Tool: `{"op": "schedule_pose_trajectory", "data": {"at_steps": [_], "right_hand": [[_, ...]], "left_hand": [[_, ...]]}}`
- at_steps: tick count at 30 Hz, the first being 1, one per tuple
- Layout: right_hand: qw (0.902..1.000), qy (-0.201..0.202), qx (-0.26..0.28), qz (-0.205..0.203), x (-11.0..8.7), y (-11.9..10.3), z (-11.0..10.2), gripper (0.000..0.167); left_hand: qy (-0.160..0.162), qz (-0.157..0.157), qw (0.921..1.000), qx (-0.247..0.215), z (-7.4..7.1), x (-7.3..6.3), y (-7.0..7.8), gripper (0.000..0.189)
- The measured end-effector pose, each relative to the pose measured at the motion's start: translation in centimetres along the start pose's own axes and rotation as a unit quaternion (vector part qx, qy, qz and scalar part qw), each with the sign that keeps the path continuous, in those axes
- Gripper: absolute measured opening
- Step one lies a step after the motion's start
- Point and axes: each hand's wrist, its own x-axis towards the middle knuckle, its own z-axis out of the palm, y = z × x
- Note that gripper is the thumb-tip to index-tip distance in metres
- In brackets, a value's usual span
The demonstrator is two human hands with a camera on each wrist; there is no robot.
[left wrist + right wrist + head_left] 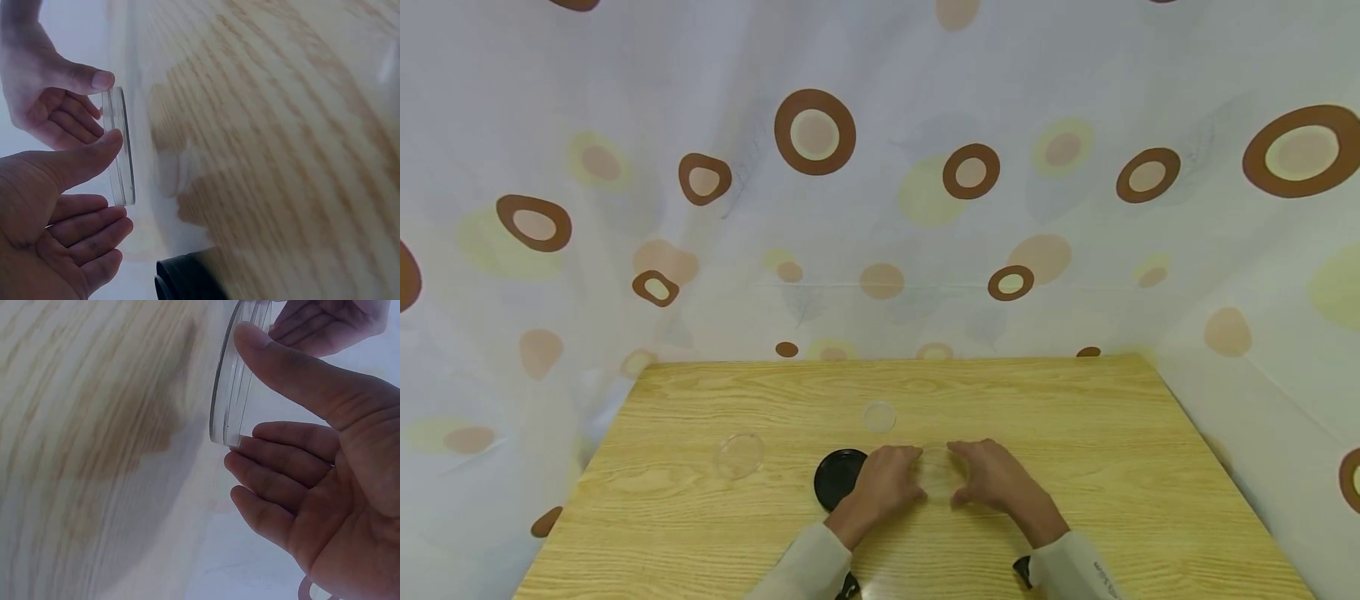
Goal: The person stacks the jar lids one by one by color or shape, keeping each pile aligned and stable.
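Two hands point(886, 483) point(996, 479) hold clear dish point(123, 169) — sleeve lettering point(1103, 577) blurred.

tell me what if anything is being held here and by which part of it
A clear round dish, held by its outer edge: the left hand on one side, the right hand on the opposite side.

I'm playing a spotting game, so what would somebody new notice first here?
Probably the brown-ringed spots on the pale sheet behind the table. Then the black plate on the table, partly hidden by the left grip, and the clear dish held between that grip and the right grip.
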Motion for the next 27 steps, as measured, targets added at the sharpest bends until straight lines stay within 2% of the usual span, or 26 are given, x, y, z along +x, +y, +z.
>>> {"op": "schedule_pose_trajectory", "data": {"at_steps": [9,13,16,21,25,27], "right_hand": [[0.9992,-0.005,-0.033,-0.022,0.5,-0.2,0.6,0.074],[0.9974,-0.007,-0.055,-0.045,0.5,-0.2,0.7,0.053],[0.9957,-0.004,-0.071,-0.059,0.6,-0.2,0.8,0.046],[0.9963,0.000,-0.066,-0.055,0.7,-0.2,0.4,0.050],[0.9987,-0.001,-0.048,-0.020,0.8,-0.6,-0.1,0.074],[0.9990,-0.002,-0.044,-0.009,0.9,-0.9,-0.5,0.078]], "left_hand": [[-0.005,-0.014,0.9993,-0.034,0.5,-0.3,-0.4,0.041],[-0.008,-0.019,0.9990,-0.040,0.7,-0.4,-0.5,0.039],[-0.007,-0.023,0.9989,-0.041,0.8,-0.4,-0.5,0.033],[-0.006,-0.030,0.9980,-0.055,0.7,-0.5,-0.8,0.028],[-0.002,-0.030,0.9982,-0.052,0.4,-0.8,-1.2,0.033],[0.001,-0.033,0.9981,-0.052,0.2,-1.0,-1.5,0.042]]}}
